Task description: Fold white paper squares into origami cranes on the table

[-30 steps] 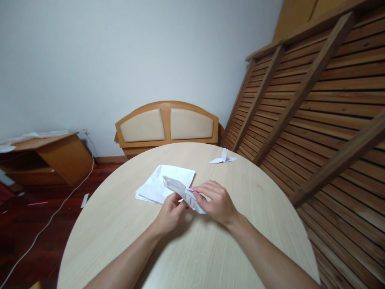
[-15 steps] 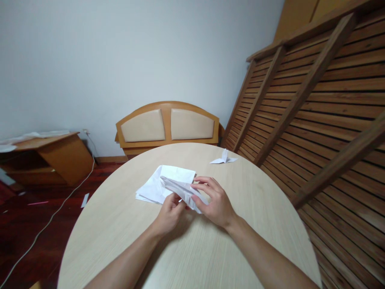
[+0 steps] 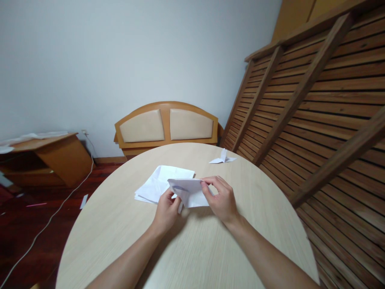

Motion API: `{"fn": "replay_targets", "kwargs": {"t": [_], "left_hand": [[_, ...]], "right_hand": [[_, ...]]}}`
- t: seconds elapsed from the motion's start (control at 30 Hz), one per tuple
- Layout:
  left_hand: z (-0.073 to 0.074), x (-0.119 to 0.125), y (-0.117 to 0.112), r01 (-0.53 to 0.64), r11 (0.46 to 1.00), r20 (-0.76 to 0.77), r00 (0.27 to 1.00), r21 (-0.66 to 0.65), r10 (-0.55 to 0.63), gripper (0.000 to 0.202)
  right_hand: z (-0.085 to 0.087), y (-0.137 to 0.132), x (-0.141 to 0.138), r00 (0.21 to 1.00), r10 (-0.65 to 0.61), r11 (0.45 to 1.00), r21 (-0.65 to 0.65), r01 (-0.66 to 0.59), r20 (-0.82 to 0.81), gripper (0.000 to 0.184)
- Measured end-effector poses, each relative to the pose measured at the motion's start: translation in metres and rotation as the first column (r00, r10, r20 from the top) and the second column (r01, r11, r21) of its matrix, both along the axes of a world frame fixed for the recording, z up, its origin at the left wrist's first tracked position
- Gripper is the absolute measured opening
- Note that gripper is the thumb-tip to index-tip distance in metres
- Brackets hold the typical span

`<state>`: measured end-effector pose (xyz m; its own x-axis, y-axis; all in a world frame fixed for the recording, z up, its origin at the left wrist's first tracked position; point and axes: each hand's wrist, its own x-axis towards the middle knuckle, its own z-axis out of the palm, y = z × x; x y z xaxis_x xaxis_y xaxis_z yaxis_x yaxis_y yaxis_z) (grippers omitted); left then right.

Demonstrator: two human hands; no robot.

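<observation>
A folded sheet of white paper [image 3: 192,194] is held up between my two hands, just above the round table. My left hand [image 3: 167,208] pinches its lower left part between thumb and fingers. At its upper right edge, my right hand [image 3: 221,197] grips the paper with thumb and fingertips. The sheet is bent, with layers parted at the left. Behind it, a stack of white paper sheets [image 3: 156,182] lies on the table, partly covered by the held paper. A small folded paper figure with a raised point [image 3: 223,157] stands near the far right edge.
The pale round table [image 3: 255,224] fills the middle. Beyond it stands a padded headboard [image 3: 165,124] against the wall. A slatted wooden frame [image 3: 315,112] leans along the right. To the left are a wooden desk [image 3: 57,156] and a white cable [image 3: 57,212] on the dark floor.
The held paper has turned from a slanted, narrow view to a broader, more level one. My right hand has shifted slightly right to its upper edge; my left hand has moved slightly left.
</observation>
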<state>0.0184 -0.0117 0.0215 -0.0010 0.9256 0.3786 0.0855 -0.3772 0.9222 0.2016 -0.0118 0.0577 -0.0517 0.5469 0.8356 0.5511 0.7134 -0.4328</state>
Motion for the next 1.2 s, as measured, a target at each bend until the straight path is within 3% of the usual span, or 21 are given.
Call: {"fn": "replay_targets", "kwargs": {"t": [0.13,0.27,0.43,0.57,0.67,0.73,0.87,0.97,1.1,1.2], "left_hand": [[0.004,-0.006,0.0,-0.081,0.982,-0.089,0.991,0.169,0.097,0.017],[0.006,-0.013,-0.001,-0.105,0.915,-0.12,0.979,0.39,0.164,0.018],[0.006,-0.014,-0.003,-0.086,0.861,-0.219,0.95,0.502,0.222,0.024],[0.005,-0.008,-0.006,-0.09,0.875,-0.216,0.952,0.475,0.215,0.021],[0.002,-0.005,-0.006,-0.117,0.896,-0.161,0.966,0.429,0.203,0.017],[0.001,-0.005,-0.007,-0.137,0.91,-0.131,0.971,0.39,0.202,0.015],[0.002,-0.005,-0.007,-0.163,0.944,-0.104,0.974,0.287,0.2,0.012],[0.005,-0.005,-0.007,-0.181,0.959,-0.08,0.976,0.22,0.202,0.013],[0.009,-0.005,-0.007,-0.229,0.962,-0.046,0.97,0.15,0.238,0.016],[0.011,-0.004,-0.007,-0.247,0.961,-0.055,0.966,0.122,0.255,0.021]], "right_hand": [[-0.002,0.002,0.001,0.999,0.019,0.999,-0.031,-0.02,-0.035,0.011],[-0.009,0.004,0.0,0.991,0.053,0.991,-0.118,-0.068,-0.126,0.014],[-0.008,0.005,-0.001,0.983,-0.004,1.0,0.001,0.004,-0.186,0.009],[-0.004,0.002,0.001,0.995,-0.066,0.996,0.063,0.07,-0.074,0.018],[-0.001,-0.002,-0.001,0.999,-0.05,0.999,0.013,0.05,-0.007,0.019],[0.0,-0.006,-0.004,0.997,0.075,0.996,-0.058,-0.074,0.014,0.02],[0.001,-0.011,-0.008,0.935,0.351,0.928,-0.148,-0.341,0.047,0.028],[-0.002,-0.012,-0.011,0.931,0.364,0.917,-0.172,-0.359,-0.004,0.027],[-0.009,-0.009,-0.013,0.944,0.299,0.908,-0.262,-0.326,-0.138,0.008],[-0.015,-0.004,-0.014,0.925,0.255,0.884,-0.32,-0.341,-0.282,0.014]]}}
